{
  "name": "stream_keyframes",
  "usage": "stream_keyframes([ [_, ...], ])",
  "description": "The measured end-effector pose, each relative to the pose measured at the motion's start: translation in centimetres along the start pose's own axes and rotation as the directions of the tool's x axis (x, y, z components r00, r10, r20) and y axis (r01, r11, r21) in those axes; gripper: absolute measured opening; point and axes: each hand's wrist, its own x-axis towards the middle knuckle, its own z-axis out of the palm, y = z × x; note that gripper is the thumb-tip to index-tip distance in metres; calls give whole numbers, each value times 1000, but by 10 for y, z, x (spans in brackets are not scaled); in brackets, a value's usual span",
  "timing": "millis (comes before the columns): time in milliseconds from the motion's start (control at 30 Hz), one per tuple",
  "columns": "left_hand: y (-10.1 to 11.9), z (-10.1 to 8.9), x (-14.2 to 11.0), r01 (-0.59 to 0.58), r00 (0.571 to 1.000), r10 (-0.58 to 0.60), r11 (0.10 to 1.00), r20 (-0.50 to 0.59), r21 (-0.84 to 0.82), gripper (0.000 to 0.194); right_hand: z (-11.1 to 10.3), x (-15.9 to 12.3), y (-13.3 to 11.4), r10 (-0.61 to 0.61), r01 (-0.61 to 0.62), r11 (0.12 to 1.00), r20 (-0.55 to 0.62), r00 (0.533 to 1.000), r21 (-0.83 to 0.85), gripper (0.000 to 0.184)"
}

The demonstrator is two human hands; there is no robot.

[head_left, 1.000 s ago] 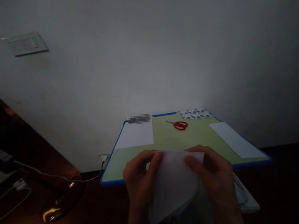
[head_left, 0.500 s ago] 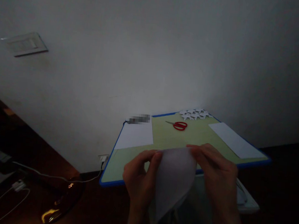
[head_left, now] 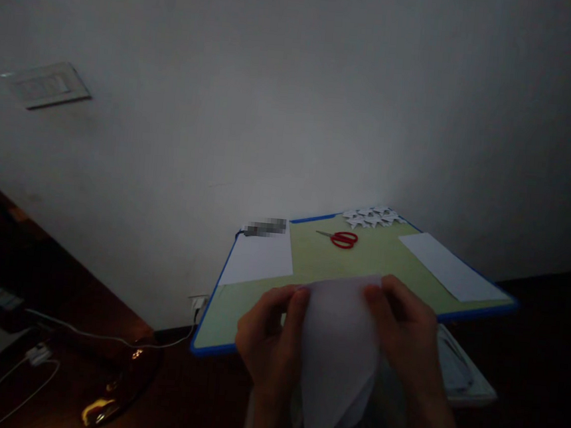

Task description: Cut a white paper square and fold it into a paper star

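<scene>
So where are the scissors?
Just right of centre in the head view, the red-handled scissors lie on the green tabletop, near the folded paper pieces.

1. Pale wall (head_left: 293,121), dimly lit; rectangular plate (head_left: 47,86) fixed to it, upper left.
2. Plug (head_left: 198,303) low on wall; slack white cable (head_left: 104,338) runs left.
3. White block (head_left: 38,353), thin cord trailing down.
4. Glossy rounded object (head_left: 101,412), yellow glint; identity unclear.

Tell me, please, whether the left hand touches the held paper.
Touching. The head view shows the left hand pinching the paper at its upper left corner.
</scene>
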Motion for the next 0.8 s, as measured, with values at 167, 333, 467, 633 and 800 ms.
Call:
stream_keyframes([
  [167, -1, 0, -1, -17, 1000, 17, 1000, -5, -19, 10, -1, 2, 3, -106, 106, 985, 9, 994, -133, 48],
  [333, 0, -1, -2, -36, 999, 36, 999, -3, 17, 12, -1, 1, 5, -201, 190, 961, -32, 979, -201, 49],
  [467, 3, 1, -3, -63, 998, 63, 998, 7, 24, 11, -1, -1, 10, -219, 199, 958, -80, 972, -206, 51],
  [633, 6, 2, -4, -50, 998, 50, 999, -32, 7, 9, -4, 0, 14, -189, 187, 973, -3, 982, -137, 54],
  [800, 3, -4, 0, 74, 990, -77, 997, -121, -27, 10, -3, 1, 15, -184, 207, 967, 159, 970, -146, 45],
])
